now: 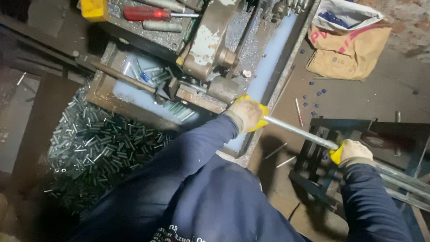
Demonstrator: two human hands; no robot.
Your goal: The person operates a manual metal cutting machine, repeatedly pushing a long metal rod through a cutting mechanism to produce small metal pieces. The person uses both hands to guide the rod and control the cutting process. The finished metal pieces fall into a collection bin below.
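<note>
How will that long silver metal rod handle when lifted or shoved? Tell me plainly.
The long silver metal rod looks stiff: it runs straight between the left hand and right hand without sagging. Being round and shiny, it would probably roll if set down and may slip in a loose grip. Both gloved hands hold it, which suggests it is fairly heavy or awkward because of its length.

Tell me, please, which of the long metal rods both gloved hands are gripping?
The rod spanning between the left hand and right hand, running towards the machine. The other rods lie untouched on the blue rack.
</note>
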